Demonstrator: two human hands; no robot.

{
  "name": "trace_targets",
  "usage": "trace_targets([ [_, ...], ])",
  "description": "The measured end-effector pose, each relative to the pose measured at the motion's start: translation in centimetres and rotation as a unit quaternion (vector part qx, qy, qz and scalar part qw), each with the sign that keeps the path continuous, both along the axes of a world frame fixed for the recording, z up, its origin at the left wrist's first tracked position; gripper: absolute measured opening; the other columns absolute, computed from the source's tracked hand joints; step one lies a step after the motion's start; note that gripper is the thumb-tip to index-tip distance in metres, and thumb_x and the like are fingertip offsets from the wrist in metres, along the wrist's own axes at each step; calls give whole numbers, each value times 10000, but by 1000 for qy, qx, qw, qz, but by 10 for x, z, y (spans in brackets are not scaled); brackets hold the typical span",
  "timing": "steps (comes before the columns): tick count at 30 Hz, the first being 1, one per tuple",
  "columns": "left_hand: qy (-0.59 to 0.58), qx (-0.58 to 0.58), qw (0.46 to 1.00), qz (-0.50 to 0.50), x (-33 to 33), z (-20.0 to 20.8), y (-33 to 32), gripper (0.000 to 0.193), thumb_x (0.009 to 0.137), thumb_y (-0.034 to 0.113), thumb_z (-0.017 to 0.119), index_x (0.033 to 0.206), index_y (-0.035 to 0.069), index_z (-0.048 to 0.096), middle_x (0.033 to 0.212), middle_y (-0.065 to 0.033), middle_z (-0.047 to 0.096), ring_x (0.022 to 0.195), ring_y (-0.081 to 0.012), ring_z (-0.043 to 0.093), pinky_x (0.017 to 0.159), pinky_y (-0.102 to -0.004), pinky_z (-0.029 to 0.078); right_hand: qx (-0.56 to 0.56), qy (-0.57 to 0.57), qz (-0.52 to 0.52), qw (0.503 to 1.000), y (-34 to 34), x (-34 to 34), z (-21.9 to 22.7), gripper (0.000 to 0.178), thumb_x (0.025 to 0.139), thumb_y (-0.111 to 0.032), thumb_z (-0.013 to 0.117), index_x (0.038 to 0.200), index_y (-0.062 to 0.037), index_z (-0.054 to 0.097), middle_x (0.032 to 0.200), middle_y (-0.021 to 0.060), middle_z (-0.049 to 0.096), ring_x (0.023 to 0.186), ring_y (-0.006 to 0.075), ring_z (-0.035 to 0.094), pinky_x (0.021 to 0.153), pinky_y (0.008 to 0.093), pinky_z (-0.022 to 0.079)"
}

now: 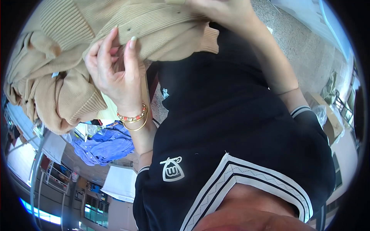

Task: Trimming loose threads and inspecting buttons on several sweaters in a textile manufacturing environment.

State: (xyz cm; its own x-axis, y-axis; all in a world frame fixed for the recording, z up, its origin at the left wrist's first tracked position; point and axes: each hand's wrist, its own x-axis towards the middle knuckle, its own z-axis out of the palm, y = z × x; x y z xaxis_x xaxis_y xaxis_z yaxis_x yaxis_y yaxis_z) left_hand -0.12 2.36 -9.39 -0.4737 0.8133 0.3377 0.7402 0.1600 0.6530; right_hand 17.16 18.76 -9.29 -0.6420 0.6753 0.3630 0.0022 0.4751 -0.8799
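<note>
Tan knit garment (167,38) between left hand (113,75), fingers parted, and right hand (223,10), cropped at top, grip unclear

Black short-sleeved top (239,123), V-necked. Collar (211,189) broad, white, black stripes, fine dark zigzag line along its middle band. Sleeve cuffs edged in matching white and black; right cuff (300,111) clearest. White shield-shaped emblem (173,170) on left chest, hooked bar above. Farther down, black cloth, small white mark (165,93). Left hand (116,73): red-and-gold beaded bracelet (131,119) at wrist, plain gold-coloured bangle (135,129) beside it.
</note>
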Motion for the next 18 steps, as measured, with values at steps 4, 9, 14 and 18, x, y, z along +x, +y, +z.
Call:
trace_targets([
  [4,25,2,1000,-11,4,7,-1,348,793,66,795,1130,89,708,1037,-41,592,802,-106,548,697,-237,453,-76,-27,-8,997,8,30,-11,312,849,-89,747,1148,-13,701,799,13,562,706,91,519,619,230,409],
  [9,49,17,998,-42,20,21,8,280,825,39,765,1099,63,715,1024,-62,610,755,-103,554,632,-229,446,-50,3,6,999,-1,55,-37,313,850,-94,752,1151,-27,701,837,40,588,759,115,543,669,249,432],
  [14,-234,-43,968,-78,50,26,13,207,885,17,701,1092,13,708,932,-54,659,706,-79,598,589,-189,458,-41,-9,23,999,-6,62,-37,340,829,-102,773,1152,-28,697,873,72,624,810,170,580,728,285,464],
  [18,-513,-210,822,-130,61,29,18,281,979,124,603,1214,-23,644,1010,-111,709,786,-110,663,652,-204,498,31,-13,25,999,-6,67,-37,462,798,-127,805,1214,-27,632,904,81,620,850,205,601,770,291,476],
])
